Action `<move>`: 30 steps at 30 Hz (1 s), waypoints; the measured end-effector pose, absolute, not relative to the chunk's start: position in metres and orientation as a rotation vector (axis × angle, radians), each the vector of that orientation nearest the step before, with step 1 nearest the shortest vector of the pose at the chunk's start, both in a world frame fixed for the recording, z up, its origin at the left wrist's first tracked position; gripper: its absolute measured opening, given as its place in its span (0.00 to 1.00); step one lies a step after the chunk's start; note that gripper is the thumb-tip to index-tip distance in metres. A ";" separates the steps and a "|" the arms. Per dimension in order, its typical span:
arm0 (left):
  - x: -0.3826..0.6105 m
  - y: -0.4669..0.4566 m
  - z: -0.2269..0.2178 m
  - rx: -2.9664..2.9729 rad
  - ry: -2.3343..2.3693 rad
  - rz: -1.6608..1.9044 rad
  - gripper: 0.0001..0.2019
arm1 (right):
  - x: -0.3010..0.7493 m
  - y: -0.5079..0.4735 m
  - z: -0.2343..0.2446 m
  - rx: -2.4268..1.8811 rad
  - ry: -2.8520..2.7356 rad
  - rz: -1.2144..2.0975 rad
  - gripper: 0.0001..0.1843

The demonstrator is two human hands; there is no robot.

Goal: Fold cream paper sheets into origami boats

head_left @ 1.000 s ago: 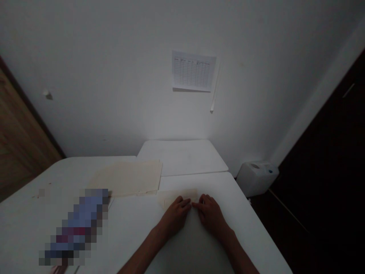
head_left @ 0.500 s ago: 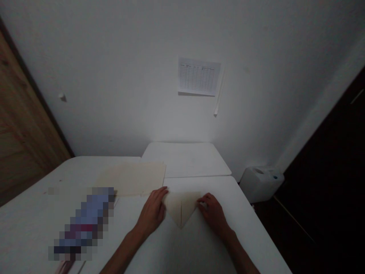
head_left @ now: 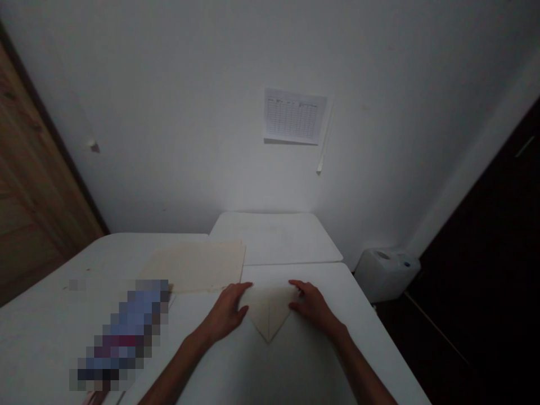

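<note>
Your left hand (head_left: 226, 313) and right hand (head_left: 313, 306), both flat and open, press the folded paper (head_left: 269, 313) near the far edge of the table (head_left: 278, 374); creasing calls for even pressure

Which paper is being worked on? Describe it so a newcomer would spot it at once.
On the white table, right of the flat stack of cream sheets, a folded paper lies between the left hand and right hand. Unlike the rectangular stack, it is a triangle with a centre crease, its tip pointing toward the person.
</note>
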State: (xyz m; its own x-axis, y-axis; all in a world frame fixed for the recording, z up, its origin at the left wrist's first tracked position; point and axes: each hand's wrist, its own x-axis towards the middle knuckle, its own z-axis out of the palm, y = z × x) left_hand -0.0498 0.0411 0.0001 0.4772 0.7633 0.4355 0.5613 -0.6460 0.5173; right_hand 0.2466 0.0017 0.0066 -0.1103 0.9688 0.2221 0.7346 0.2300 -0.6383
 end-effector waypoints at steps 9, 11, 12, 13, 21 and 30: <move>-0.048 0.048 0.000 2.404 1.025 0.963 0.02 | 0.250 0.011 0.000 -1.405 -1.960 0.480 0.08; -0.047 0.047 0.002 2.425 0.974 0.981 0.04 | 0.251 0.010 -0.003 -1.373 -1.980 0.443 0.08; -0.047 0.046 0.003 2.434 0.948 0.995 0.05 | 0.251 0.010 -0.004 -1.364 -1.990 0.421 0.08; -0.047 0.045 0.004 2.441 0.925 1.009 0.06 | 0.251 0.010 -0.005 -1.360 -2.001 0.395 0.09; -0.051 0.039 0.009 2.608 0.872 0.827 0.10 | 0.249 -0.004 -0.004 -1.340 -2.170 0.179 0.13; -0.050 0.029 0.009 2.833 0.942 0.598 0.13 | 0.251 -0.014 0.004 -1.306 -2.499 -0.126 0.12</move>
State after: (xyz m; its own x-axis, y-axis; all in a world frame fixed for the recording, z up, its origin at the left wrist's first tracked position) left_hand -0.0504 0.0291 0.0088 0.7320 0.5934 0.3349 0.5554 -0.8043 0.2113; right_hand 0.2514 -0.0140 0.0043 -0.5319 0.7847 0.3181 0.8127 0.5786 -0.0683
